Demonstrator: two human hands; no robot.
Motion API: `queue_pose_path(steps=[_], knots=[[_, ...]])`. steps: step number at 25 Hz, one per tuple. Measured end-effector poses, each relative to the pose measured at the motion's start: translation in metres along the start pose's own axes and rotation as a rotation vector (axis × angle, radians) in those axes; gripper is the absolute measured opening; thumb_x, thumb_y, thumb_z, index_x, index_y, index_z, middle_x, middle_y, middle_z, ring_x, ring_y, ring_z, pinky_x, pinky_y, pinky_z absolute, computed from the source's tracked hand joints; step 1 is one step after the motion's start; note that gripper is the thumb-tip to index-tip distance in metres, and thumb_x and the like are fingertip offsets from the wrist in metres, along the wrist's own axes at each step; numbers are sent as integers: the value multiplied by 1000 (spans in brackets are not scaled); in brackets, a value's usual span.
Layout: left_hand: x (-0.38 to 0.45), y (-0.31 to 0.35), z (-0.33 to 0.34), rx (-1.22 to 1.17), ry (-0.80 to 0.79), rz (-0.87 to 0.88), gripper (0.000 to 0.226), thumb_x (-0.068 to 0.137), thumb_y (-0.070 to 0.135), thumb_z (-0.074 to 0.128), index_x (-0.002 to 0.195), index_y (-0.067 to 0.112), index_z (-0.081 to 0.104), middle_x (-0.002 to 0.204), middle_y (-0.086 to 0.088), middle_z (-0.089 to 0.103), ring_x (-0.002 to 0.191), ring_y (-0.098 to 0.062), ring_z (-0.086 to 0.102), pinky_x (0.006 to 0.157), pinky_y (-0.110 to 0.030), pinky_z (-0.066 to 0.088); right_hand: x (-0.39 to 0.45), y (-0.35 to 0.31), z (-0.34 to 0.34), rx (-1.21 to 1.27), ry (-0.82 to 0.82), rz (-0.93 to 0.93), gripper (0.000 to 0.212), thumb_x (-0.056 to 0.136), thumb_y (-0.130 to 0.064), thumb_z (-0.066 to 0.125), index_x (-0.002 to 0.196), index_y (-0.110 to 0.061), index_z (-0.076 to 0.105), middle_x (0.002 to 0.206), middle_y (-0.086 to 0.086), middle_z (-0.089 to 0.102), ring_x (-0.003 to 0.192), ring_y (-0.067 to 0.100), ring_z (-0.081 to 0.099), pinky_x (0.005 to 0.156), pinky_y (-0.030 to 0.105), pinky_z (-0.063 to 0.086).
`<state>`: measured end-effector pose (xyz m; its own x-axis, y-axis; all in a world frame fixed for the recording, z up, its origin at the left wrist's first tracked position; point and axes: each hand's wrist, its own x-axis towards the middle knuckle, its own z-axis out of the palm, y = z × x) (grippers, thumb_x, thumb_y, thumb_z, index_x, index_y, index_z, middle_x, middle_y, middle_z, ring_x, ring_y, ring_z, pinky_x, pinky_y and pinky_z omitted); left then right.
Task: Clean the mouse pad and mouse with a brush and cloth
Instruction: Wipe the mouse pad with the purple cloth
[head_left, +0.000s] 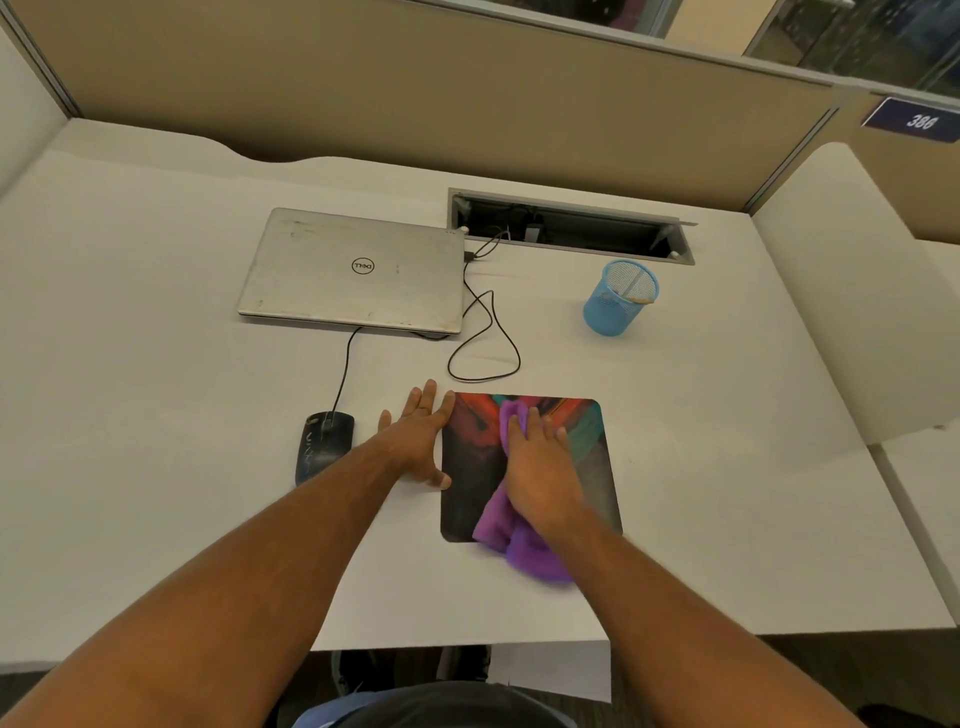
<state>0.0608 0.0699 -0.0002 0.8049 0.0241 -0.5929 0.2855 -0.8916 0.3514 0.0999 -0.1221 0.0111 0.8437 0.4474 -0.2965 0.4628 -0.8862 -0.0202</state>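
A colourful mouse pad (592, 467) lies flat on the white desk near its front edge. My right hand (540, 467) presses a purple cloth (519, 545) onto the pad with straight fingers; the cloth sticks out past the fingertips and trails off the pad's near edge. Flat on the desk, my left hand (421, 441) rests its fingers against the pad's left edge. A dark wired mouse (324, 444) sits to the left of that hand. A brush handle (636, 291) stands in the blue mesh cup (613, 312).
A closed silver laptop (353, 270) lies behind the mouse, with black cables (488, 338) looping between it and the pad. An open cable hatch (571, 228) is set in the desk at the back. Beige partition walls enclose the desk.
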Motion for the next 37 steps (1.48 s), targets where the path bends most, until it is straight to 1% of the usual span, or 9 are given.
queue_pose_path(steps=[4, 8, 15, 20, 22, 25, 29, 34, 37], knots=[[-2, 2, -3, 12, -14, 4, 129, 78, 41, 81, 154, 25, -22, 158, -3, -35, 148, -24, -25, 119, -54, -3, -9, -35, -2, 17, 59, -17, 82, 96, -15, 65, 160, -3, 15, 159, 25, 22, 148, 44, 24, 126, 50, 19], [-2, 4, -9, 19, -64, 14, 128, 79, 40, 81, 154, 23, -22, 158, -6, -36, 147, -26, -26, 119, -55, -4, -80, -43, 36, 110, 42, -237, 79, 92, -18, 69, 159, -14, 27, 158, 13, 28, 148, 36, 26, 123, 46, 26], [-2, 6, -11, 21, -85, -3, 118, 87, 25, 74, 155, 23, -22, 159, -6, -33, 148, -28, -24, 119, -56, -1, -29, -14, 9, 88, 130, 42, 64, 100, -23, 54, 159, -16, 27, 157, 11, 34, 139, 31, 35, 115, 41, 38], [5, 2, -11, -63, -84, 20, 93, 98, 17, 55, 155, 26, -19, 159, -4, -33, 148, -26, -25, 118, -58, -4, -64, -60, 24, 88, 74, -210, 60, 94, -20, 60, 152, -18, 43, 155, 6, 36, 139, 30, 31, 115, 43, 36], [7, 1, -8, -65, -58, 9, 88, 101, 24, 51, 155, 26, -18, 159, -4, -33, 148, -26, -24, 119, -58, -4, -98, -59, 38, 111, 16, -297, 66, 95, -21, 63, 156, -22, 38, 162, 1, 31, 147, 28, 26, 121, 44, 29], [11, -1, 0, -14, -44, 3, 108, 91, 47, 64, 154, 26, -21, 158, -3, -35, 148, -26, -25, 118, -58, -3, -106, -23, 42, 127, 71, -193, 66, 98, -21, 59, 159, -24, 32, 162, 1, 33, 148, 25, 29, 120, 39, 31], [13, -2, 7, 6, -12, -16, 119, 85, 50, 72, 154, 26, -22, 159, -4, -34, 148, -27, -25, 117, -58, -1, -73, -3, 25, 185, 169, 114, 60, 104, -25, 52, 160, -23, 30, 157, 1, 39, 142, 21, 36, 116, 30, 35], [14, -1, 8, 3, 8, -25, 120, 84, 49, 72, 154, 26, -22, 158, -4, -35, 148, -26, -24, 118, -58, -1, -109, -58, 46, 169, 48, -164, 64, 96, -22, 65, 155, -23, 41, 160, -1, 37, 147, 24, 33, 119, 39, 34], [14, 0, 10, -1, 12, -20, 118, 85, 47, 73, 154, 26, -22, 158, -4, -35, 148, -27, -24, 117, -58, -2, -119, -30, 52, 153, 87, -115, 67, 95, -26, 68, 156, -24, 40, 158, 0, 42, 143, 24, 40, 116, 38, 38]])
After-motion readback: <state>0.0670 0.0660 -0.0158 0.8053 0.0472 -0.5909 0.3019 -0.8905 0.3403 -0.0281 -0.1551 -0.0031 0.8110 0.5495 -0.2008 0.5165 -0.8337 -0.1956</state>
